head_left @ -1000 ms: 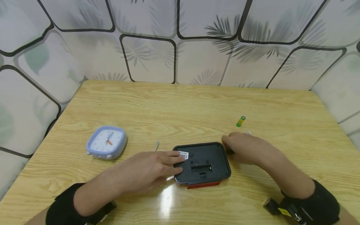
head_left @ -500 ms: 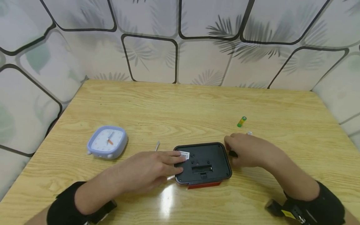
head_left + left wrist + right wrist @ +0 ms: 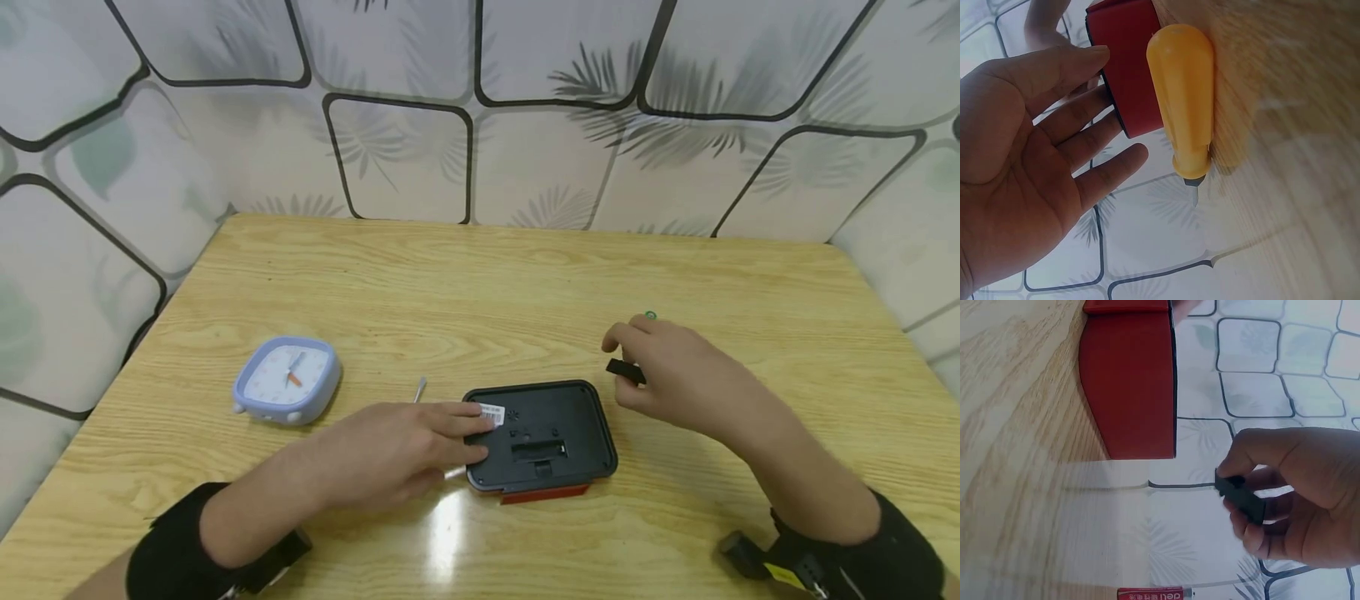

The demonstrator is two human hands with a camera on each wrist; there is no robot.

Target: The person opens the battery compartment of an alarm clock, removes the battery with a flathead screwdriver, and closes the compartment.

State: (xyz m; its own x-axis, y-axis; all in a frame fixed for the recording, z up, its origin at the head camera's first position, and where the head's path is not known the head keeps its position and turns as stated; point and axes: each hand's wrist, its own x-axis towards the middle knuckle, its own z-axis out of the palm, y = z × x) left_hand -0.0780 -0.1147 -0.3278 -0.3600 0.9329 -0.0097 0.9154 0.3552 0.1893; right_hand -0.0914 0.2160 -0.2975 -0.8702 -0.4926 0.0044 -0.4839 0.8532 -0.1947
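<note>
A red device (image 3: 1132, 387) with a flat black back (image 3: 577, 417) lies back side up, its battery compartment (image 3: 538, 450) uncovered. Spread, straight fingers of my left hand (image 3: 408, 450) rest on the left part of that back, by a white barcode label (image 3: 492, 413). In the left wrist view the thumb lies along the red side. Off the device's upper right corner, my right hand (image 3: 678, 375) pinches a small black battery cover (image 3: 1244, 500) between thumb and fingers, raised over the table. Beside my left hand lies a screwdriver with a yellow handle (image 3: 1182, 94).
A blue alarm clock (image 3: 285, 379) stands at the left of the wooden table (image 3: 480, 292). Behind my right hand only the end of a green battery (image 3: 650, 315) shows. Low in the right wrist view lies a red battery (image 3: 1150, 594). A patterned wall covering (image 3: 540, 167) surrounds the table.
My right hand has moved up and away from the device's right side, bringing the battery cover into plain sight. It now hides most of the green battery. The left hand has stayed put.
</note>
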